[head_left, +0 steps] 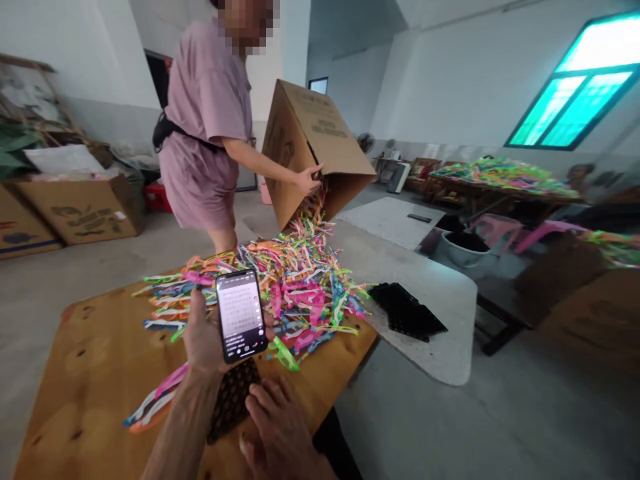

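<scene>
While the left hand (205, 340) cradles a phone (241, 315) out ahead, a steady wrist and a firmer grip along its edges would probably serve best, well clear of the colourful pile (300, 280) just beyond, where a co-worker (205, 120) tips out a cardboard box (325, 133). That palm faces up beneath the phone, thumb just left of it, fingertips showing past its right edge. Nearer the body, the right hand (283, 423) is low over the desk (90, 373), palm down, fingers loosely bent and seemingly gripping nothing, beside a dark tray (230, 400); whether they touch it, I cannot tell
</scene>
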### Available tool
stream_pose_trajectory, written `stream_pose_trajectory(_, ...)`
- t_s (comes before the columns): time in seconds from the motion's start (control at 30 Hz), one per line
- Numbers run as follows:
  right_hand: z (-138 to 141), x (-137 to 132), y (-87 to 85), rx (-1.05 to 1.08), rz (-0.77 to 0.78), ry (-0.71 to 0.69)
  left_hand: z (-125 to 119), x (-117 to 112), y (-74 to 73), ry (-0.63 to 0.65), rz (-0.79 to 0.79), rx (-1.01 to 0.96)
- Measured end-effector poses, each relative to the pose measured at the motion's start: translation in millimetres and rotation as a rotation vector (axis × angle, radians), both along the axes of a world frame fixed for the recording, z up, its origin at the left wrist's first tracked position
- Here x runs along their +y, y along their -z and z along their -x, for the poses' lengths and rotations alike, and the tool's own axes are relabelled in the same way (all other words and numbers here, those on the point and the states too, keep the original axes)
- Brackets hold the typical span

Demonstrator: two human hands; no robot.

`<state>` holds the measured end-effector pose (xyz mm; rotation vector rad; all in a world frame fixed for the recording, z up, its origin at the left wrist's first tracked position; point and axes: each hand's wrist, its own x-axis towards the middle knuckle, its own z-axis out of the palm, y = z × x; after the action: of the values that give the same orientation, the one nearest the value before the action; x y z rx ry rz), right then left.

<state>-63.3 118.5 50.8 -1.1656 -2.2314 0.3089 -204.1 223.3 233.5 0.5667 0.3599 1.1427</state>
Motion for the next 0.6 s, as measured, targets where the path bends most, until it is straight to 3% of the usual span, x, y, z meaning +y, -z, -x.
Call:
stream_pose_trajectory(0.27,-1.8,1.4,-4.9,0.009,0.000,-0.009,4.4,0.1,5.5,0.033,-0.182,0.173)
stream_pose_trajectory(0.5,-1.8,7.1,2.7,0.019,-0.019,0.024,3.9,1.3,4.3,0.014,-0.079,0.071)
stream_pose_trajectory(0.6,-5.7,8.1,3.1,0.035,-0.021,0.042,1.5,-1.5,-1.4,-0.034,-0.077,0.117)
